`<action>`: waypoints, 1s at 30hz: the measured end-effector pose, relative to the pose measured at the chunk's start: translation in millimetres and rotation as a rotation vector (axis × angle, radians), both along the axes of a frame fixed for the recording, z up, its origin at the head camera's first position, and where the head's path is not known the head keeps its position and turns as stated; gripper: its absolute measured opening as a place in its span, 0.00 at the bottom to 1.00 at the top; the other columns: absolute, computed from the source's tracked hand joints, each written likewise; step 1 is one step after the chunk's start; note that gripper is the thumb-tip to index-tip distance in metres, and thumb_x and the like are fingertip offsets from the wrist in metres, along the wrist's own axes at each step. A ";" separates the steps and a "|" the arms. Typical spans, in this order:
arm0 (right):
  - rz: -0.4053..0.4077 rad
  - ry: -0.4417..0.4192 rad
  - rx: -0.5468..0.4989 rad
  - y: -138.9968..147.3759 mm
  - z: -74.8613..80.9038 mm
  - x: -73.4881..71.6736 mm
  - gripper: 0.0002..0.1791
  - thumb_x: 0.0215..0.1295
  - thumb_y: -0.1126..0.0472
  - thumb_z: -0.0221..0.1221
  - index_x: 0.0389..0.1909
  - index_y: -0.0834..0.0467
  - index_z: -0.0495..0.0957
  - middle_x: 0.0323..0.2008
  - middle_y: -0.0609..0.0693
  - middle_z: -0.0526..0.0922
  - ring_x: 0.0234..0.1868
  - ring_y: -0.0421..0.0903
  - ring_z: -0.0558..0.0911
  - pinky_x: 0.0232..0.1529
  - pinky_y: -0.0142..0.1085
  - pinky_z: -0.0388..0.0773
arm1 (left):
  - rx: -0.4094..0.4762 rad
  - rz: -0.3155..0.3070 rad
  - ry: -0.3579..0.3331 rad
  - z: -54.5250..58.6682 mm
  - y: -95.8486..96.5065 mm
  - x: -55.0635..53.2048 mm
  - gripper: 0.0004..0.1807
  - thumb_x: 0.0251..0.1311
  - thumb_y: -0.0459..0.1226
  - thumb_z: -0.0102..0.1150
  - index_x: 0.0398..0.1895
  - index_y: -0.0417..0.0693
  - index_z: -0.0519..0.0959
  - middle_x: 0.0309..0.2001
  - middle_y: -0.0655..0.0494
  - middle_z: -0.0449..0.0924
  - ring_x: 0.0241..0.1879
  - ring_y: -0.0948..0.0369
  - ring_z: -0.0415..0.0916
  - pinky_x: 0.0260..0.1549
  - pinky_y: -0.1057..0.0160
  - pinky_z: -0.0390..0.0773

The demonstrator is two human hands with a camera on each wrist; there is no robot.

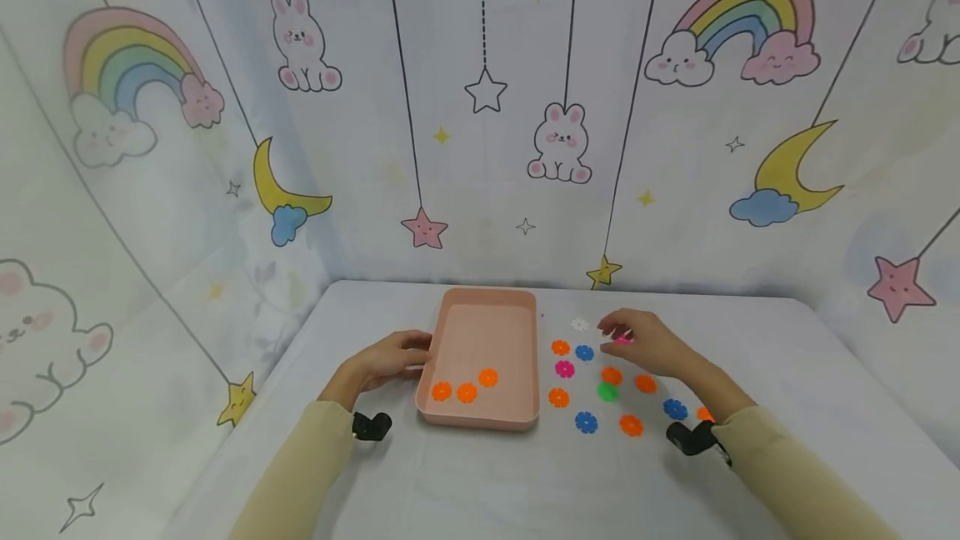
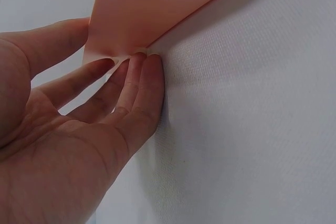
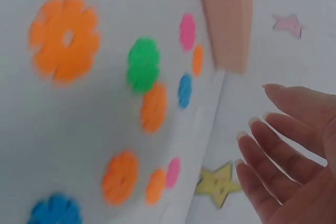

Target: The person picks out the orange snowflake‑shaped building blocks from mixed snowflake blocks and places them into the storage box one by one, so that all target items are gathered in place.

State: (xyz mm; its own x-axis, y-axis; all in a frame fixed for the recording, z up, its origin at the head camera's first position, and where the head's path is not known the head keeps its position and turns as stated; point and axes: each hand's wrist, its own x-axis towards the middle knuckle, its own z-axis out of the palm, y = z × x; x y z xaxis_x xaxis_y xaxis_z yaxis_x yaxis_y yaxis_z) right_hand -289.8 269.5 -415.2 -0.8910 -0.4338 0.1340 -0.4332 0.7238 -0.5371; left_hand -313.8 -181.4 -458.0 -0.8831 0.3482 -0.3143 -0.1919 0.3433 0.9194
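Observation:
A shallow pink tray (image 1: pixel 491 422) stands on the table with three orange flower-shaped discs (image 1: pixel 467 392) inside, near its front end. At its left side, my left hand (image 1: pixel 392 357) holds the wall; in the left wrist view the thumb reaches the rim and the fingertips (image 2: pixel 151 64) meet the outer wall low down. My right hand (image 1: pixel 647 342) hovers over the scattered discs, overlapping a pink flower disc (image 1: pixel 622 340) in the head view. The right wrist view shows nothing between its loosely bent fingers (image 3: pixel 275 179).
Right of the tray lie several flower discs: orange (image 1: pixel 632 425), blue (image 1: pixel 587 422), pink (image 1: pixel 565 369), one green (image 1: pixel 607 392) and one white (image 1: pixel 580 324). A patterned curtain (image 1: pixel 487 157) hangs behind the white table (image 1: pixel 480 482).

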 end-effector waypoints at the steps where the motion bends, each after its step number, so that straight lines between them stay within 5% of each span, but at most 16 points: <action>1: -0.019 -0.013 0.005 6.4 -1.6 -1.2 0.16 0.67 0.63 0.67 0.53 0.64 0.81 0.46 0.58 0.84 0.46 0.52 0.81 0.51 0.50 0.84 | -0.003 0.001 -0.001 0.4 -0.3 0.2 0.29 0.73 0.33 0.57 0.74 0.36 0.65 0.70 0.41 0.69 0.61 0.50 0.75 0.62 0.48 0.78; 13: -0.129 -0.102 0.040 58.1 -26.2 -13.1 0.18 0.68 0.62 0.66 0.54 0.68 0.80 0.45 0.58 0.84 0.46 0.54 0.81 0.48 0.48 0.85 | -0.026 -0.005 0.008 0.7 -0.7 0.7 0.29 0.73 0.34 0.57 0.74 0.37 0.65 0.71 0.41 0.67 0.61 0.50 0.75 0.63 0.48 0.77; 19: -0.155 -0.204 0.048 67.4 -33.8 -14.8 0.19 0.66 0.61 0.67 0.53 0.68 0.79 0.44 0.56 0.83 0.45 0.52 0.80 0.51 0.51 0.84 | -0.007 -0.002 0.000 -0.4 0.1 1.1 0.28 0.73 0.34 0.57 0.73 0.36 0.65 0.70 0.40 0.69 0.60 0.51 0.76 0.62 0.48 0.78; 30: -0.183 -0.210 0.025 69.2 -43.3 -16.2 0.18 0.66 0.61 0.66 0.52 0.67 0.80 0.43 0.55 0.83 0.44 0.51 0.79 0.50 0.48 0.84 | -0.017 -0.005 0.002 -1.5 -0.6 0.8 0.29 0.73 0.35 0.57 0.74 0.37 0.65 0.71 0.40 0.67 0.62 0.50 0.75 0.63 0.48 0.77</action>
State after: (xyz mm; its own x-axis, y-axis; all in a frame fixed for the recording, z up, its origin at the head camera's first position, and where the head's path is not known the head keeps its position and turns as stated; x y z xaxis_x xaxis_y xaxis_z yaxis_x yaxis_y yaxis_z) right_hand -305.9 338.7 -458.4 -0.9620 -0.2638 -0.0710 -0.1748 0.7941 -0.5822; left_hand -313.0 -182.0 -459.4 -0.8818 0.3476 -0.3187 -0.1885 0.3597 0.9138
